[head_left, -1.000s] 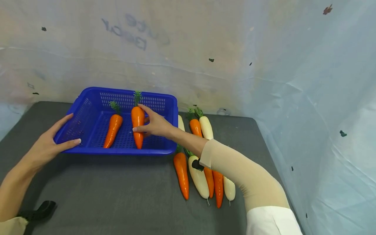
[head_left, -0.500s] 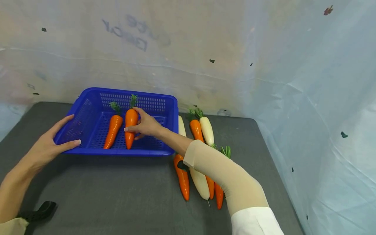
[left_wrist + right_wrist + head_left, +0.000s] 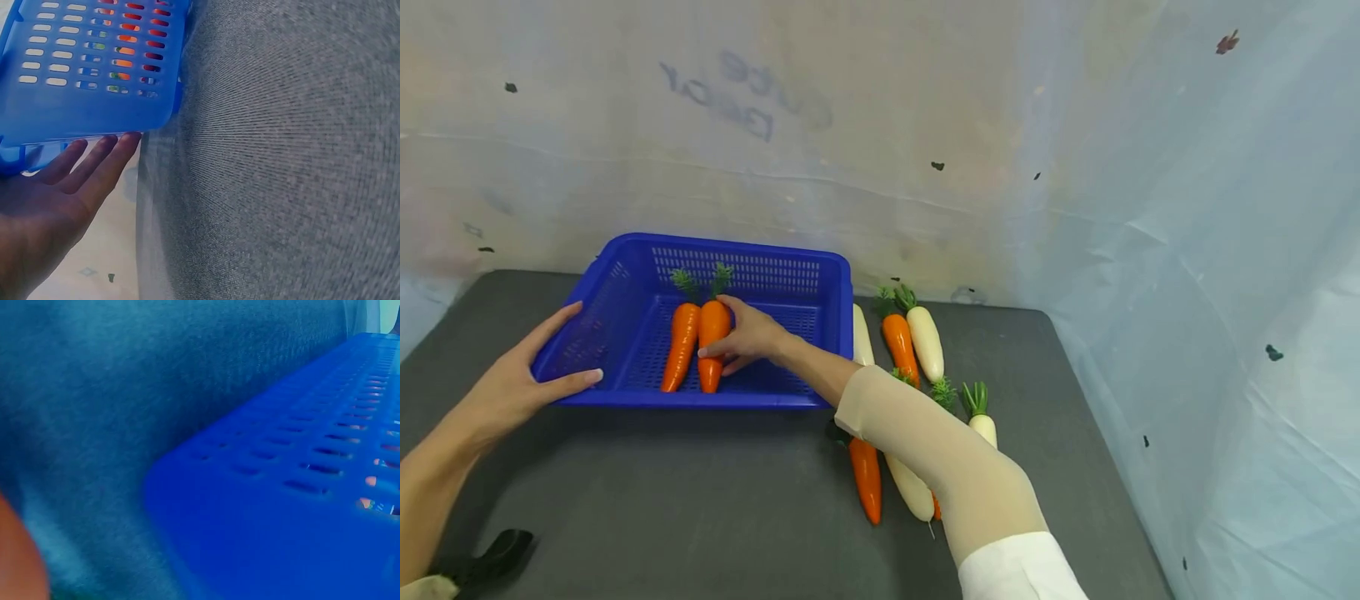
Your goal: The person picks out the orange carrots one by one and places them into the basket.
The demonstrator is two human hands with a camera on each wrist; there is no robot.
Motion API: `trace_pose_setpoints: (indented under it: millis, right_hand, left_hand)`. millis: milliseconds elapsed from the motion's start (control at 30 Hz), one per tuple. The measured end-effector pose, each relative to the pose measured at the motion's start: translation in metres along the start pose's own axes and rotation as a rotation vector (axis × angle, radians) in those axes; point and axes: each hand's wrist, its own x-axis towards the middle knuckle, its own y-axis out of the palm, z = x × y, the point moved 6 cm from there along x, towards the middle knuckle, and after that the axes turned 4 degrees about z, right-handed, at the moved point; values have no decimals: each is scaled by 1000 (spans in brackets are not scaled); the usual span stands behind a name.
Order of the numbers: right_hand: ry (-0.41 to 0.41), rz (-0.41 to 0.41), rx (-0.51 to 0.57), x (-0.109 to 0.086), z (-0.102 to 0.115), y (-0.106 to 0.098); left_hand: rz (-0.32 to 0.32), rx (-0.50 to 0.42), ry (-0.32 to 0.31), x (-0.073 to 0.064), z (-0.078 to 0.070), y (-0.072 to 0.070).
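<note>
A blue plastic basket (image 3: pixel 715 400) with slotted walls stands at the back left of the table. Inside it my right hand (image 3: pixel 752 335) pinches an orange carrot (image 3: pixel 713 323) with a green top, between thumb and fingers. Close along its left side lies another carrot (image 3: pixel 681 343). My left hand (image 3: pixel 512 379) rests at the basket's left end, thumb over the front rim. In the left wrist view the straight fingers of that hand (image 3: pixel 53 209) touch the edge of the basket wall (image 3: pixel 87 115). The right wrist view shows mostly the basket's outer wall (image 3: pixel 250 534); the held carrot is hidden there.
Right of the basket lie several carrots (image 3: pixel 867 483) and white radishes (image 3: pixel 927 343), partly covered by my right sleeve (image 3: pixel 940 446). They rest on a dark grey table (image 3: pixel 700 500). A pale plastic sheet (image 3: pixel 880 125) hangs behind and to the right.
My right hand has moved left inside the basket with the carrot, bringing it close beside the other carrot. My left hand has kept its place at the basket.
</note>
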Motion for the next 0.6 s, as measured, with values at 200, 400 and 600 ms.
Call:
trace_pose_setpoints:
  millis: [200,400,600]
  right_hand:
    - [-25,-12,-63,8,4,10]
    - [-49,-34,-153,12,3,13]
    - [-52,-27,-128,18,-2,12]
  left_hand:
    - [-15,-2,4,-2,-1,1]
    - [-29,-9,8,-1,-4,2]
    - [-27,-6,-13,0,-3,3]
